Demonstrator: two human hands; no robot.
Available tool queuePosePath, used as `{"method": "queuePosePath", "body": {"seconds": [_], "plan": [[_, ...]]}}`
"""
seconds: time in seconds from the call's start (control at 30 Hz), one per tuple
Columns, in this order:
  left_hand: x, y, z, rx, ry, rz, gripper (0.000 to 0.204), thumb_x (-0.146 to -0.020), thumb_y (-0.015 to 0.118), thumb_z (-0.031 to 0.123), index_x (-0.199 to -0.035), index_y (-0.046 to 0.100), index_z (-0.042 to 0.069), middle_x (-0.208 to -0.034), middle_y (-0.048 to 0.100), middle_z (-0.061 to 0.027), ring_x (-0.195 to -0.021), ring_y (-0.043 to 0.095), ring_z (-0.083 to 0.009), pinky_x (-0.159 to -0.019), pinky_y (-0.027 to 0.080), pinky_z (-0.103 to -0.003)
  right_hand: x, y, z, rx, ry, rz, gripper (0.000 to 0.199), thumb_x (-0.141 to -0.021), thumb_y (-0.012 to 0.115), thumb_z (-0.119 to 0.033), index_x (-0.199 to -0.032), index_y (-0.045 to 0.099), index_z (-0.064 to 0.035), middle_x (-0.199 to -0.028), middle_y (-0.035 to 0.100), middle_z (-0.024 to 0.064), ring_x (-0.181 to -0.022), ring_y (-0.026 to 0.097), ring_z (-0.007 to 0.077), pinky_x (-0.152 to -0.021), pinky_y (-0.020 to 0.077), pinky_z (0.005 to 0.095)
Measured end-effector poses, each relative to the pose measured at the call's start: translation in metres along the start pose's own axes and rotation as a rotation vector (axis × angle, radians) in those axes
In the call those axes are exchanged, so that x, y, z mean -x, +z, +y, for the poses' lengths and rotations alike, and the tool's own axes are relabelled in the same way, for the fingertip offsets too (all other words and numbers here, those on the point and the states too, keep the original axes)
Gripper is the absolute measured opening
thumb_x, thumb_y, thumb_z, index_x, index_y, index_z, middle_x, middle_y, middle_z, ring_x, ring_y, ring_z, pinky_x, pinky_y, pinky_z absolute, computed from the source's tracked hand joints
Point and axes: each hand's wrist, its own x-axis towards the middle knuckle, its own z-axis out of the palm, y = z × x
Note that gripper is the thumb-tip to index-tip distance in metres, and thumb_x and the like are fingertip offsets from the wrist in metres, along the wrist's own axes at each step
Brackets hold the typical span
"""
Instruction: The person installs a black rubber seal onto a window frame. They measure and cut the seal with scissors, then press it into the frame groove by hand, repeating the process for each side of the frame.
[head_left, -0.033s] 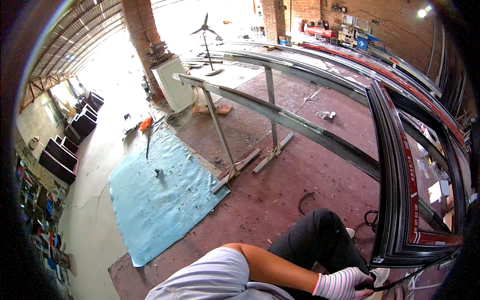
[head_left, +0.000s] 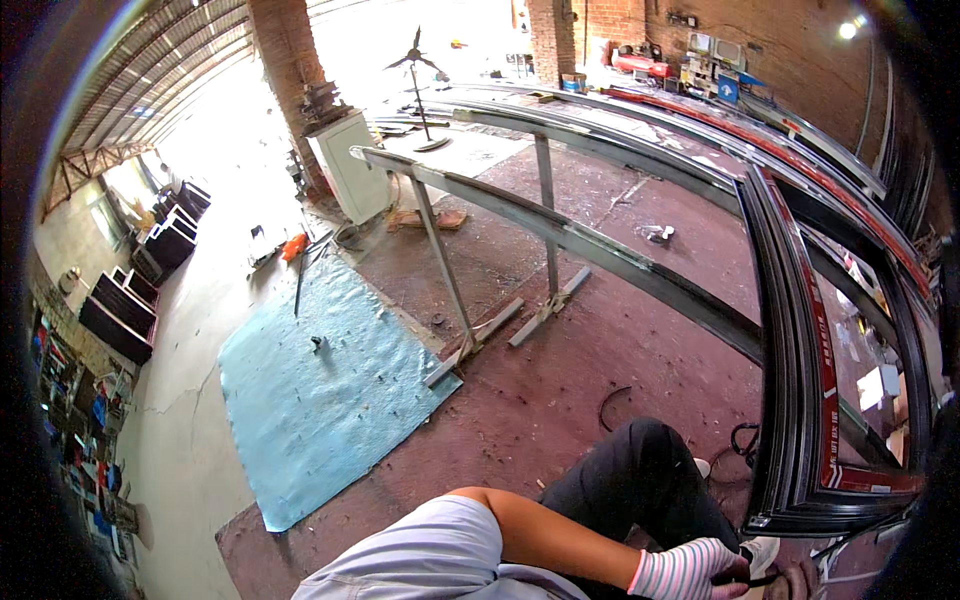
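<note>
My left hand (head_left: 690,570), in a pink-and-grey striped white glove with bare fingertips, is at the lower right. Its fingers are closed around a thin black strip (head_left: 765,579); whether this is a cable or a rubber seal I cannot make out. Just right of it, brownish finger-like shapes (head_left: 797,580) at the lower edge look like part of my right hand, mostly cut off and unclear. Above both stands a black window frame (head_left: 780,400) with red printed film, leaning against a grey metal stand (head_left: 600,243).
My bent knee (head_left: 650,450) in dark trousers is beside the frame. A black cord (head_left: 612,405) curls on the reddish floor. A light-blue sheet (head_left: 330,400) lies to the left. Long metal profiles (head_left: 690,125), a standing fan (head_left: 417,90) and a white cabinet (head_left: 350,168) are farther back.
The brownish finger-like shapes have come into view beside my left hand. The black strip's long run toward the frame's lower corner has shifted. My left hand has barely moved.
</note>
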Motion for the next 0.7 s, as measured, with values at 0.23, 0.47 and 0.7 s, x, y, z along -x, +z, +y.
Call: {"method": "queuePosePath", "body": {"seconds": [0.23,0.47,0.7], "plan": [[0.001,0.005,0.007,-0.093,0.077,-0.045,0.023,-0.089,0.069,0.03,-0.091,0.072,0.007,-0.079,0.069,-0.0159,-0.069,0.066,-0.034,-0.061,0.053,-0.04,-0.016,-0.022,0.029,-0.119,-0.208,-0.221,0.021,-0.091,0.063,-0.017,-0.108,0.063,-0.0047,-0.108,0.063,0.015,-0.096,0.06,0.0401,-0.091,0.0461,0.0555],[-0.018,-0.009,0.01,-0.071,0.048,-0.153,0.024,-0.093,0.065,0.024,-0.104,0.067,0.003,-0.086,0.068,-0.021,-0.08,0.069,-0.037,-0.068,0.056,-0.042,-0.022,-0.028,0.043,-0.046,-0.042,-0.333,0.032,-0.071,0.076,-0.011,-0.099,0.061,-0.0116,-0.102,0.061,0.0104,-0.102,0.06,0.0356,-0.099,0.0421,0.0578],[0.011,-0.015,-0.015,-0.011,-0.268,-0.111,0.019,-0.092,0.067,0.013,-0.106,0.073,0.001,-0.082,0.073,-0.008,-0.074,0.066,-0.009,-0.069,0.054,-0.026,-0.069,-0.035,0.05,-0.221,-0.097,-0.136,0.029,-0.074,0.08,-0.012,-0.098,0.065,-0.0135,-0.089,0.063,0.0021,-0.089,0.063,0.0238,-0.101,0.0442,0.049]]}}
